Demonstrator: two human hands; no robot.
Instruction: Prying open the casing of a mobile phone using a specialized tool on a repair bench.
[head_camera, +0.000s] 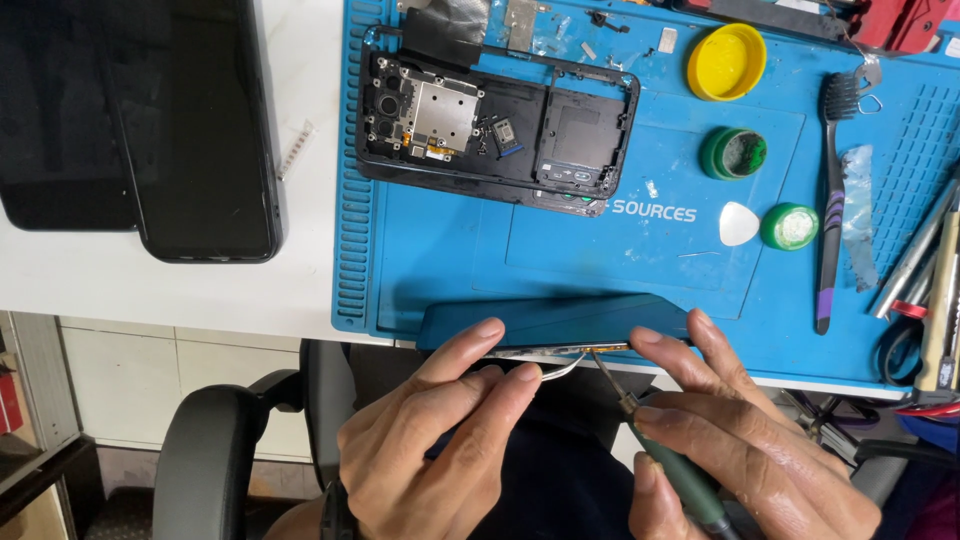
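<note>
1. Mat (450, 250): blue work mat on the white table, loaded. An opened phone chassis (497, 125) lies at the back with its board exposed. I hold the screen panel (550, 322) at the mat's near edge, on edge, overhanging my lap. If it slips, it drops past the edge. There is nothing under it but the chair (215, 440).
2. Panel risk: my driver tip works at the panel's lower edge. Too much sideways force there could crack the glass or gouge the frame, in my judgement.
3. Flex risk: a thin pale ribbon (562, 367) hangs from that edge just beside the tip. A skid of the tip could nick or tear it.
4. Left hand (440, 440): fingers closed around the panel's lower edge, thumb on top and index below, pinching it steady.
5. Right hand (740, 440): wrapped tight on the green-handled screwdriver (660, 450), index finger stretched along to the panel edge as a guide.
6. Loose bits: a white pick (739, 224) and small green pots (733, 152) sit well apart from my hands.
</note>
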